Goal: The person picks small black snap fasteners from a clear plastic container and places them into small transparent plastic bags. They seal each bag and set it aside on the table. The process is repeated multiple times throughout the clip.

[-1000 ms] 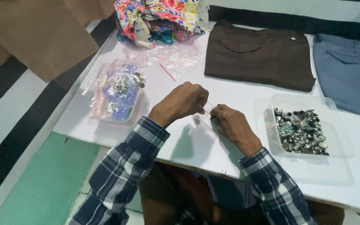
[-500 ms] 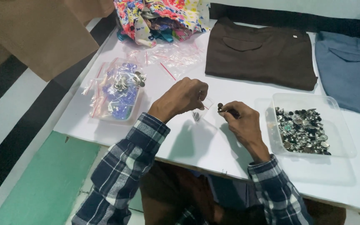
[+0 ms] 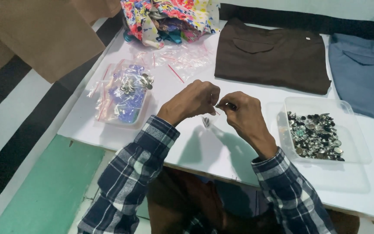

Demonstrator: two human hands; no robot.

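White worktop (image 3: 247, 151) carries a clear tub of buttons (image 3: 316, 134); just left of that tub, the left hand (image 3: 193, 100) and right hand (image 3: 241, 113) meet fingertip to fingertip. Both pinch a small clear bag (image 3: 207, 120) hanging between them above the worktop.

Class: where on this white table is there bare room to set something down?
Free: table near edge between left hand and clear tray; strip before blue garment. Crowded: far left, bagged buttons, floral cloth, brown garment.
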